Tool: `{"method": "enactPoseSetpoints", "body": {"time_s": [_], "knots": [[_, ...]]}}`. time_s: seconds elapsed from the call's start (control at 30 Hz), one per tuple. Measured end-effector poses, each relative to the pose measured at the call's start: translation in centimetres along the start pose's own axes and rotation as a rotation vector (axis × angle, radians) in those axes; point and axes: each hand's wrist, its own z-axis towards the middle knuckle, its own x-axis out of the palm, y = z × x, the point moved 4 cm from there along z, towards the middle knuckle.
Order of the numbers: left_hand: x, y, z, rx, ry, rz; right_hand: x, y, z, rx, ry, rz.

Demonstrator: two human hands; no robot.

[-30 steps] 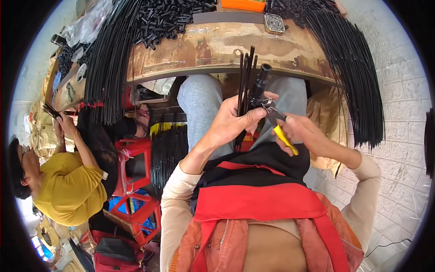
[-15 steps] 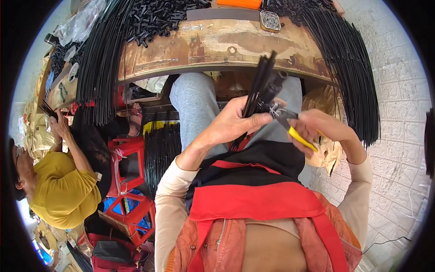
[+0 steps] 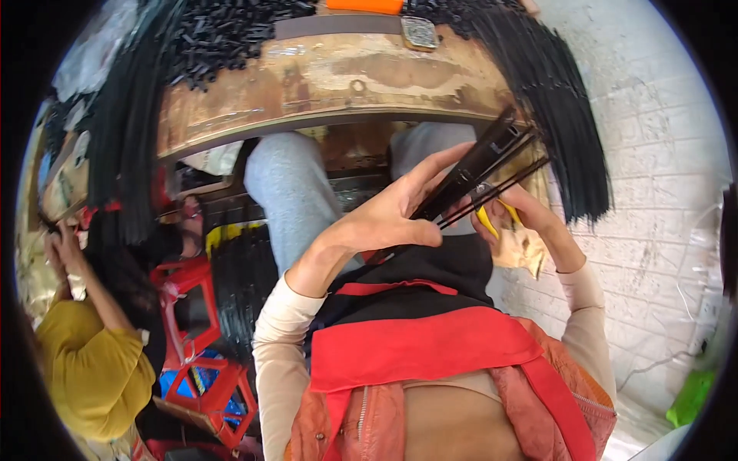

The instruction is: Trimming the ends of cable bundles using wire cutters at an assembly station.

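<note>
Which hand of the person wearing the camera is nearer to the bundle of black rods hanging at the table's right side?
Right. In this view, the right hand is just left of the bundle's lower end; the left hand is farther left.

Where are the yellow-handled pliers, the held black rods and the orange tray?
Yellow-handled pliers (image 3: 485, 220): head view, on a handle.
Black rods (image 3: 480, 152): head view, mid-bundle.
Orange tray (image 3: 364, 7): head view, front wall.
</note>
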Motion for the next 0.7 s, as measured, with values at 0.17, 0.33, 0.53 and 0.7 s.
{"method": "enactPoseSetpoints", "body": {"time_s": [0.17, 0.33, 0.53, 0.7], "knots": [[1.3, 2.2, 1.3, -0.220, 0.060, -0.093, -3.4, -2.0, -2.8, 0.045, 0.078, 0.068], [1.6, 3.6, 2.0, -0.217, 0.065, -0.103, -6.4, -2.8, -4.1, -0.278, -0.299, 0.135], [1.7, 3.9, 1.9, -0.220, 0.070, -0.007, -7.6, -2.6, -3.9, -0.133, -0.376, -0.257], [0.6, 2.8, 1.7, -0.121, 0.010, -0.339, -4.6, -2.6, -2.0, 0.002, -0.043, -0.074]]}}
